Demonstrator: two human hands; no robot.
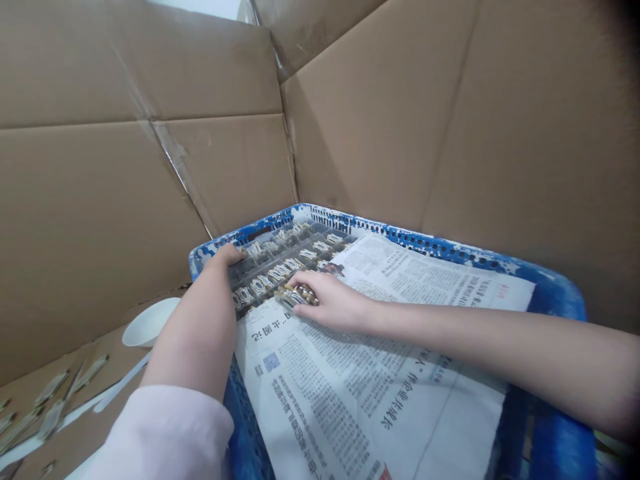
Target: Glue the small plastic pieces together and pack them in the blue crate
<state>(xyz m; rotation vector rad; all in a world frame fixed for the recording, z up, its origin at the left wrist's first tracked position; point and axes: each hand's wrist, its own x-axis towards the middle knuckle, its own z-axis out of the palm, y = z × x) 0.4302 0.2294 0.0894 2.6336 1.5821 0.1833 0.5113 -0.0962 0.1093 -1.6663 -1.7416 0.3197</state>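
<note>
My right hand is closed around a bundle of small narrow brass-coloured pieces, low over the newspaper. Just beyond it, rows of similar pieces with pale frame-like ends stand packed in dark grey compartments. At the left side of these rows is my left hand, partly behind its own wrist; its fingertips reach the left edge of the rows, and their grip is hidden. All of this lies inside a blue plastic basket with worn, white-patched paint.
Cardboard walls rise behind and to the left, meeting at a corner behind the basket. Left of the basket, a white bowl rests on a cardboard surface. Several thin loose pieces and a white strip lie nearby.
</note>
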